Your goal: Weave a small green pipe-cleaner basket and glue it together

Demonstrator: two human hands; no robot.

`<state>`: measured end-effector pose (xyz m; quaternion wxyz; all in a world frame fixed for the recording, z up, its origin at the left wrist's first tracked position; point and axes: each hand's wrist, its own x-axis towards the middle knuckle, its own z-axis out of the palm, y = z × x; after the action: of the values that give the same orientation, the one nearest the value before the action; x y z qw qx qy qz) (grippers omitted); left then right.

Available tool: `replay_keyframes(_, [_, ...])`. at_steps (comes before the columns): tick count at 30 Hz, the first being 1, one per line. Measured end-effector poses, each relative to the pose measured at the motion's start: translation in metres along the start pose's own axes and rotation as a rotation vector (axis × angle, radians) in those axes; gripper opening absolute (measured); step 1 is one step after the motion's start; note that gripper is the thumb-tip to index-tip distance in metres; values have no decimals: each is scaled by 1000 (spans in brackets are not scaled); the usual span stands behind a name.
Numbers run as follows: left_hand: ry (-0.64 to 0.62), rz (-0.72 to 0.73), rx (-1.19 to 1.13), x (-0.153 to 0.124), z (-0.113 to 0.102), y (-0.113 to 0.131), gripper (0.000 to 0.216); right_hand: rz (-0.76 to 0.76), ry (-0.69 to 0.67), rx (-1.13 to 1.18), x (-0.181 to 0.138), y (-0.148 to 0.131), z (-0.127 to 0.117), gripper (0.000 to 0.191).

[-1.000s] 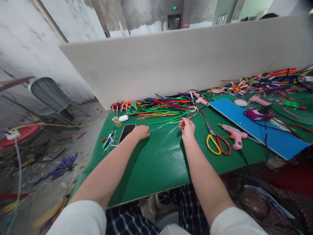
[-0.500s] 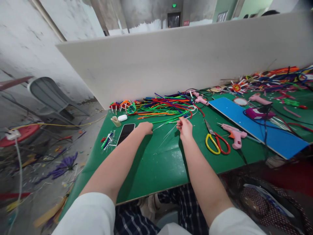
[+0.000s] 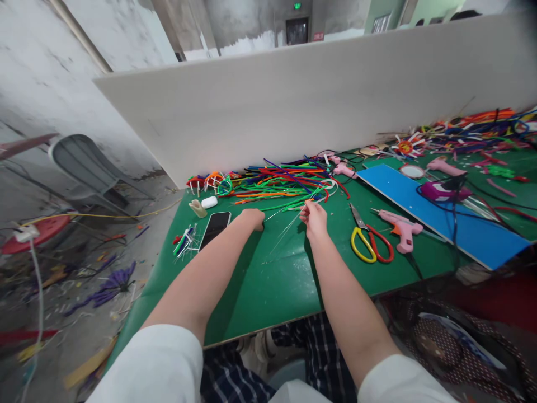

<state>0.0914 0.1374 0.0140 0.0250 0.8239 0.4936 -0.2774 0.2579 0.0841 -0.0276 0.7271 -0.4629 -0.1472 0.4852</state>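
On the green table (image 3: 268,280) my right hand (image 3: 313,218) pinches one end of several thin silvery wires (image 3: 282,233) that slant down to the left across the tabletop. My left hand (image 3: 252,217) lies curled on the table just left of those wires, its fingers closed near their far ends; what it holds is hidden. A heap of coloured pipe cleaners (image 3: 285,182) lies right behind both hands.
A black phone (image 3: 215,228), a white case (image 3: 209,202) and small clippings (image 3: 184,242) lie to the left. Yellow-and-red scissors (image 3: 369,246), a pink glue gun (image 3: 400,228) and a blue board (image 3: 444,215) are to the right. A white partition (image 3: 319,95) backs the table.
My left hand slid right toward the wires and closed. My right hand drew slightly left and nearer with the wires. The view shifted a little.
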Motion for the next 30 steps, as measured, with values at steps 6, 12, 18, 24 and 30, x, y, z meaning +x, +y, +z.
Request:
replay_keyframes(6, [41, -25, 26, -7, 1, -5, 37, 11, 0, -11, -1, 0, 1, 10])
replay_keyframes(12, [69, -44, 55, -28, -6, -20, 35, 25, -13, -10, -1, 0, 1, 8])
replay_keyframes(18, [64, -61, 59, -62, -13, -36, 31, 30, -7, 0, 0, 0, -1, 7])
replay_keyframes(24, [84, -44, -22, -98, -22, -62, 20, 12, 15, 19, 1, 1, -2, 9])
replay_keyframes(30, [80, -61, -369, -100, -22, -77, 12, -11, 11, -2, 3, 4, -3, 8])
